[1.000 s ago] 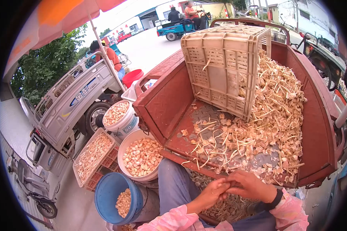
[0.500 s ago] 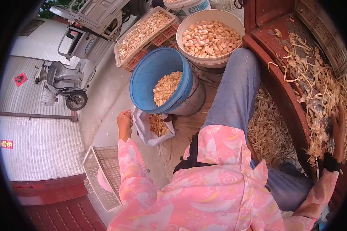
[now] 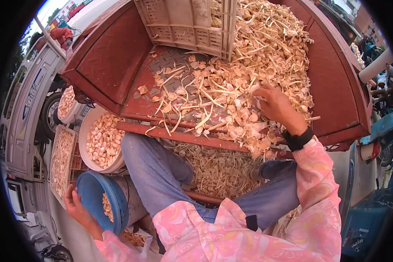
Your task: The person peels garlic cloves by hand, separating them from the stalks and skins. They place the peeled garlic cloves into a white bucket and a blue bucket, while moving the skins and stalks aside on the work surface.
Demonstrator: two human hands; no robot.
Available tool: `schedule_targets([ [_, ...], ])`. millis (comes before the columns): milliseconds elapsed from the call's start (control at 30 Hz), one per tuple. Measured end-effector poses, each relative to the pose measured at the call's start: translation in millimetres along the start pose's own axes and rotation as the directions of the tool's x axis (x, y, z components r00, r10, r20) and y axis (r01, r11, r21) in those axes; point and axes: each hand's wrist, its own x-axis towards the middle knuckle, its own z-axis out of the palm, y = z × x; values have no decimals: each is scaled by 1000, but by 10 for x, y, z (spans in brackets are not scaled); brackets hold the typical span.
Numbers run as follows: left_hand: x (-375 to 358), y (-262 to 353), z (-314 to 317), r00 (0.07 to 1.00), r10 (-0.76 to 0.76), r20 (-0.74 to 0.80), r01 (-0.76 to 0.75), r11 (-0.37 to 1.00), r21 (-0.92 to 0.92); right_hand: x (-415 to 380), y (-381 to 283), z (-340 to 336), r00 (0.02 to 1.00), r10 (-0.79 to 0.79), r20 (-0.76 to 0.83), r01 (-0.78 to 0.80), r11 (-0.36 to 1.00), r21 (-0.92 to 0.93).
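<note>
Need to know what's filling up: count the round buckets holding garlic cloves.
3. A blue bucket at the left hand, a white bucket above it beside the knee, and another white bucket further up by the vehicle wheel, partly hidden. More may sit out of view.

Cart bed (image 3: 118,56): painted metal, dull red, worn; floor (image 3: 170,61) embossed tread plate, paint rubbed to bare grey. Crate (image 3: 192,22): beige moulded plastic, lattice walls, matt. Garlic scraps (image 3: 231,87): dry, papery skins, stiff straw-like stalks. White bucket (image 3: 85,131) and blue bucket (image 3: 91,196): smooth plastic, slight sheen. Sleeve (image 3: 318,183): thin pink printed cloth. Trousers (image 3: 153,170): blue denim, matt. Wrist band (image 3: 298,140): black, matt.
</note>
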Motion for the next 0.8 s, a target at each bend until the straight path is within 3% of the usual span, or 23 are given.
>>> schedule_targets([
  [67, -192, 598, 814, 938, 158, 309, -74, 961, -265, 19, -59, -45, 994, 54, -93, -54, 999, 8],
  [100, -380, 905, 1201, 853, 240, 463, -89, 942, -324, 40, -86, -12, 989, 24, -147, -9, 995, 98],
  [133, -564, 1132, 1572, 703, 395, 592, -150, 895, -420, 60, -125, 12, 993, -10, -118, 22, 995, 100],
  [167, -728, 1402, 1888, 542, 541, 643, -346, 841, -416, 76, -177, 44, 995, -46, -89, 56, 993, 105],
  [200, -929, 1592, 2168, 451, 534, 715, -304, 845, -440, 101, -238, 86, 994, -85, -63, 92, 989, 114],
  [233, -1096, 1624, 2485, 342, 677, 652, -461, 725, -511, 111, -325, 111, 997, -72, 1, 72, 997, 41],
  [300, -1338, 1654, 2869, 215, 696, 685, -569, 659, -492, 159, -373, 200, 998, -28, 55, 28, 1000, -7],
  [433, -1329, 1597, 2931, 299, 634, 714, -717, 643, -270, 154, -352, 138, 991, 57, 118, -51, 998, -48],
  [533, -1180, 1699, 2941, 371, 533, 760, -660, 727, -188, 74, -263, 36, 985, 102, 141, -97, 994, -44],
  [567, -1181, 1743, 3022, 389, 589, 708, -659, 715, -233, 72, -242, 16, 982, 109, 154, -104, 994, -38],
  [667, -1317, 1876, 3308, 367, 613, 700, -613, 725, -314, 86, -158, 133, 998, 62, 27, -64, 994, 86],
  [767, -1431, 1851, 3539, 365, 508, 780, -691, 710, -139, 111, -263, 79, 989, 69, 134, -72, 997, 18],
  [800, -1423, 1853, 3534, 357, 524, 773, -694, 703, -156, 117, -271, 51, 984, 91, 151, -89, 996, -22],
])
